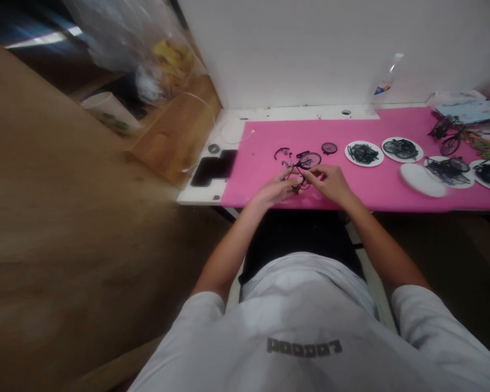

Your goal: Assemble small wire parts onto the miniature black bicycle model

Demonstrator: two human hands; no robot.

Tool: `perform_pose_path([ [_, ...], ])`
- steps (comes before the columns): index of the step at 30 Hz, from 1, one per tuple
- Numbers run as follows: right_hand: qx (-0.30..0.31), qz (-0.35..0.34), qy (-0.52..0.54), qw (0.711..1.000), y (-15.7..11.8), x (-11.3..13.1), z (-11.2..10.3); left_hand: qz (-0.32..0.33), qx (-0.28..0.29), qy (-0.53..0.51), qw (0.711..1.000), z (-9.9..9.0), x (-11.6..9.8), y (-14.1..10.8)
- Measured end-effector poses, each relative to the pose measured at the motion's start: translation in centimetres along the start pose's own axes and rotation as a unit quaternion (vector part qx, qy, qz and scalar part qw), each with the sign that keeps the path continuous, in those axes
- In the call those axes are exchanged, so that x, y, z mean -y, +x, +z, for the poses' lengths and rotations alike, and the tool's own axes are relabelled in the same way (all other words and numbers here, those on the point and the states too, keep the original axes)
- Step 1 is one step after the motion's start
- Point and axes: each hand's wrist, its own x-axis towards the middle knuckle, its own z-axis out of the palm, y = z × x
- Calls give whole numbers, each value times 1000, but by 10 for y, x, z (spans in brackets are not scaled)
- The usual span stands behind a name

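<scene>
Two hands: left hand [283, 189] has a grip on the little dark bike frame [300, 171]; right hand [329, 182] has fingertips right at it, can't tell if they're pinching.
Frame spot: between my hands, by the near edge of the pink-covered counter [251, 179].
Nearest wheel [310, 160]: just past my fingers, no clue if it's fitted.
Loose bits: second wheel [329, 148], curved piece [278, 151].
Progress: partway imo, those look unfitted.
</scene>
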Motion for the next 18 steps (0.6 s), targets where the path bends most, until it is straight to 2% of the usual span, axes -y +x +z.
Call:
perform_pose_path([
  [3, -8, -1, 5, 1000, 1, -2, -2, -6, 6, -42, 999, -1, 0, 1],
  [9, -25, 31, 9, 999, 4, -9, -11, -31, -23, -101, 994, 2, -7, -3],
  [13, -39, 45, 1, 998, 7, -16, -17, -32, -22, -128, 991, 4, -11, -6],
  [18, -62, 42, -58, 996, 12, -48, -30, -38, -34, -112, 992, 2, -11, -4],
])
